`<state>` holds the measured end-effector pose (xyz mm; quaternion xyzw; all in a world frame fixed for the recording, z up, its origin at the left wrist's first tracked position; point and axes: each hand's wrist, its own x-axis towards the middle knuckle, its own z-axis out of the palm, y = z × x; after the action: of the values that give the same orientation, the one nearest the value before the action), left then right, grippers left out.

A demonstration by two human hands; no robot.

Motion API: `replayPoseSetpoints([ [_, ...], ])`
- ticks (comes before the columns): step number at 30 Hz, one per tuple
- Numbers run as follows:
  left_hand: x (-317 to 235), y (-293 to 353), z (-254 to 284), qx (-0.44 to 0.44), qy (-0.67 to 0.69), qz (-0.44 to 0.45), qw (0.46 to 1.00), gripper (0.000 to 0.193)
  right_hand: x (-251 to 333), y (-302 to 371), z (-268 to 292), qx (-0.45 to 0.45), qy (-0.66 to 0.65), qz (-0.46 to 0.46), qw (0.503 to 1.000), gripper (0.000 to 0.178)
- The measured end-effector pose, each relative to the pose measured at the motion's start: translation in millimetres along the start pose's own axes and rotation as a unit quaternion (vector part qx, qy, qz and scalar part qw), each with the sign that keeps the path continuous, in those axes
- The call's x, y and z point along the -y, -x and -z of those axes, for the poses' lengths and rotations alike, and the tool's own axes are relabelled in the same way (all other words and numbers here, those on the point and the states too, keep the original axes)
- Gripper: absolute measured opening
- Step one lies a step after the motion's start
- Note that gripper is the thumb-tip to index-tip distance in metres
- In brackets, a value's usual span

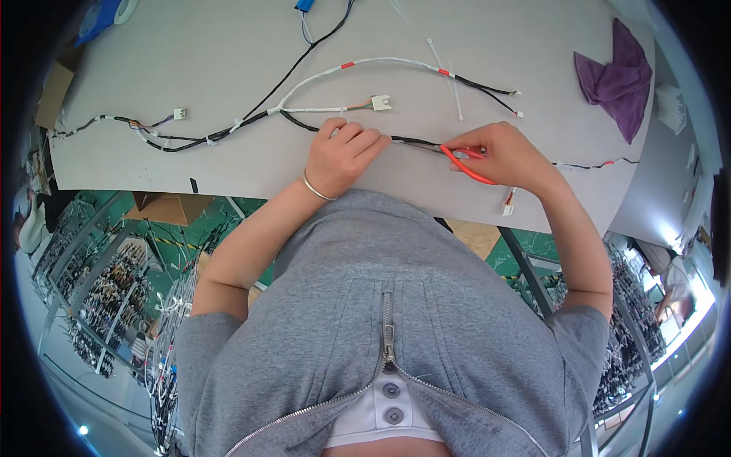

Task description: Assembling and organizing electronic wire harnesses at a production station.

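A branching wire harness (217, 137) in black and white wrapping lies across the table. My left hand (341, 156) is closed around its lower black branch, fingers curled over the cable. To the right, my right hand (502, 152) grips red-handled pliers or cutters (474, 172), whose jaws point left against the same branch. The tool's exact kind is partly hidden by my fingers. Beyond my left hand, a white connector (381, 103) ends a short branch with coloured wires. Below my right hand, another white connector (508, 207) hangs near the table's front edge.
Loose white cable ties (445, 72) lie on the grey table (525, 46) beyond my hands. A purple cloth (618, 80) is at the right. A white tape roll (125, 11) sits far left. Racks of hanging cables (106, 305) stand below the table's level.
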<state>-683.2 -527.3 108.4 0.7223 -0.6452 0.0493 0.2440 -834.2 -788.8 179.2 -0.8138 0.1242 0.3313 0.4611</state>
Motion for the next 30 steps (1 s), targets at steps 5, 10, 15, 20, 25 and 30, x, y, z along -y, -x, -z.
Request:
replayPoseSetpoints([
  [5,4,-3,-2,-0.002,0.034,0.040,0.999,0.018,-13,19,-48,-0.313,0.385,0.176,0.850,0.048],
  [10,4,-8,-2,0.015,0.040,0.039,0.998,0.018,-25,12,-61,-0.421,0.434,0.224,0.764,0.049],
  [15,5,-9,0,0.035,0.059,0.060,0.996,0.017,-26,8,-62,-0.454,0.460,0.245,0.723,0.051],
  [20,10,-7,-2,0.037,0.068,0.038,0.996,0.018,-23,10,-78,-0.392,0.176,0.116,0.896,0.049],
  [25,12,-5,-2,0.026,0.064,0.014,0.998,0.012,-11,15,-72,-0.406,0.231,0.150,0.871,0.050],
  [30,13,-9,2,0.051,0.100,0.024,0.993,0.016,-18,12,-68,-0.459,0.465,0.249,0.715,0.049],
])
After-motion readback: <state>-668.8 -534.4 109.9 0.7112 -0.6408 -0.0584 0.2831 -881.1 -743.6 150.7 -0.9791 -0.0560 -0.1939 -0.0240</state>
